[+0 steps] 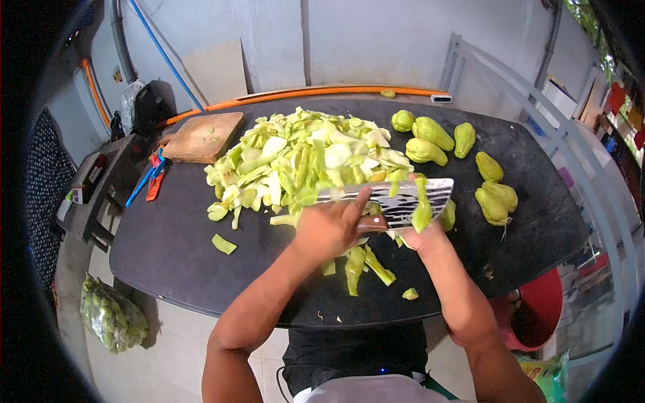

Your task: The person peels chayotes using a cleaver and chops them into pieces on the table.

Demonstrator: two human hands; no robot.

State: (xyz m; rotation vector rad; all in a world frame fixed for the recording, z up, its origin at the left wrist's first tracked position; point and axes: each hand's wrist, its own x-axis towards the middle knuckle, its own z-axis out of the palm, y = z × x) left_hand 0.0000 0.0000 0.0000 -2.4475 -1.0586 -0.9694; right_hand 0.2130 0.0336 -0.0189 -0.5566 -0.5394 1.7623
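Chayote slice (pixel 422 209) lay against the flat of the cleaver (pixel 393 205), right of centre in the frame, over the table (pixel 188 248). Left hand (pixel 328 228): grip clenched round the cleaver's brown handle, one finger stretched onto the blade. Right hand (pixel 426 236) mostly behind the blade, fingers hidden; could not tell whether that grip was closed on anything. A green chayote (pixel 449 216) showed past the blade's right end — held or resting, unclear.

Heap of cut pieces (pixel 302 158) covered the upper centre; whole chayotes (pixel 433 133) stood apart at upper right. Loose strips (pixel 354 269) lay at lower centre, between the forearms.

Hazards, as judged: chief one a cut to the right hand, since the broad blade masked its fingers from above. Slice seemed only to cling to the metal — a tilt could let it slide onto that hand. Juice on the handle, if any, might let the cleaver twist. Small chunk (pixel 410 293) sat near the front edge; a sweep of the right forearm could knock it off.
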